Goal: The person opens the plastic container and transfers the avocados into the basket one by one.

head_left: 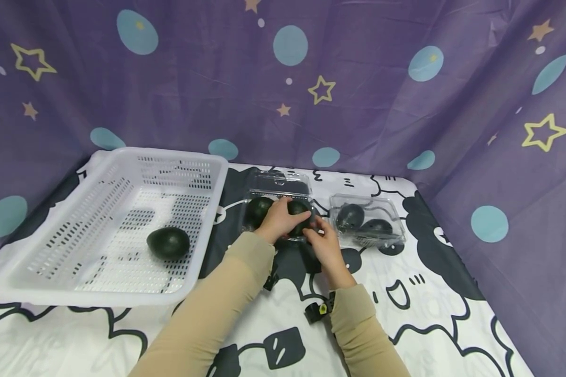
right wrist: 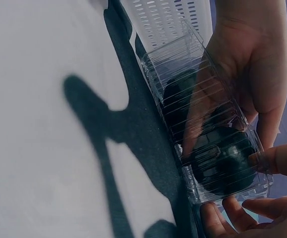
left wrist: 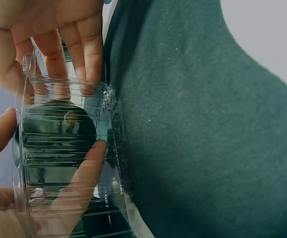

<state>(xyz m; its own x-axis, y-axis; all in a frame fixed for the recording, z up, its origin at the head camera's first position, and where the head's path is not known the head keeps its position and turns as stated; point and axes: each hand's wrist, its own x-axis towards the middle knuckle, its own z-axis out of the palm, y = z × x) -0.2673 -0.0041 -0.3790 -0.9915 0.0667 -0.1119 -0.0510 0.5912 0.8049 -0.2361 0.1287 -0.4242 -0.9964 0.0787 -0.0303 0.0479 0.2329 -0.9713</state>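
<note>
A clear plastic clamshell box [head_left: 251, 222] lies with its lid [head_left: 283, 183] raised behind it. Two dark green avocados sit inside: the left avocado [head_left: 258, 210] and the right avocado [head_left: 298, 213]. Reaching into the box, my left hand [head_left: 280, 220] grips the right avocado, one finger [left wrist: 86, 173] showing through the ribbed wall. My right hand [head_left: 326, 246] holds the box's right end. In the right wrist view, a digit [right wrist: 277, 159] of it reaches over the rim at the avocado [right wrist: 223, 161], with other fingers outside the end wall.
A white perforated basket [head_left: 99, 298] stands on the left with one avocado [head_left: 168, 243] in it. Right of the hands, a second clear box [head_left: 391, 207] contains two avocados [head_left: 350, 215]. A purple curtain [head_left: 358, 104] rises behind the patterned tablecloth [head_left: 434, 314].
</note>
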